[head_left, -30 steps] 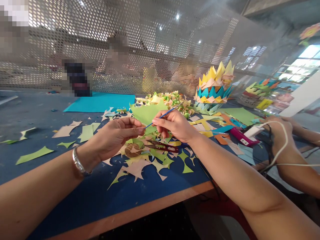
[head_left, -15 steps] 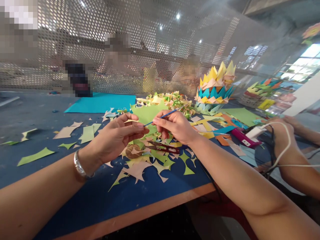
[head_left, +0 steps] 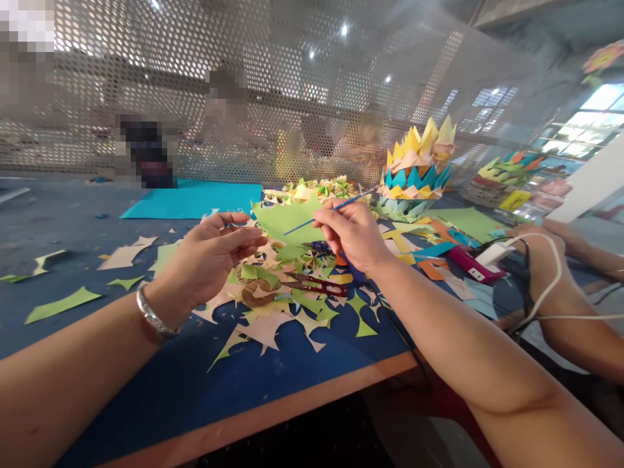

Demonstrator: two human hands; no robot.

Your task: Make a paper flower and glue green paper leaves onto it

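My right hand (head_left: 353, 234) pinches a thin blue stick (head_left: 301, 227), which slants across in front of a jagged green paper sheet (head_left: 277, 218). To its left, my left hand (head_left: 219, 250) hovers with fingers loosely curved and apart, apart from the stick; nothing shows in it. Below the hands lie dark red thread snips (head_left: 322, 285) and a round brown wooden piece (head_left: 258, 294) among green and pale pink paper scraps (head_left: 267, 330). A dark blue tool (head_left: 319, 246) is partly hidden behind my right hand.
A layered paper model (head_left: 416, 175) with pointed tiers stands at the back right, beside a heap of small folded paper pieces (head_left: 316, 188). A turquoise sheet (head_left: 205, 200) lies at the back. Another person's arm (head_left: 560, 292) rests near a magenta device (head_left: 475, 265) and white cable (head_left: 558, 260).
My left hand has drawn away to the left from the stick's tip. My right hand, still holding the stick, has shifted slightly right.
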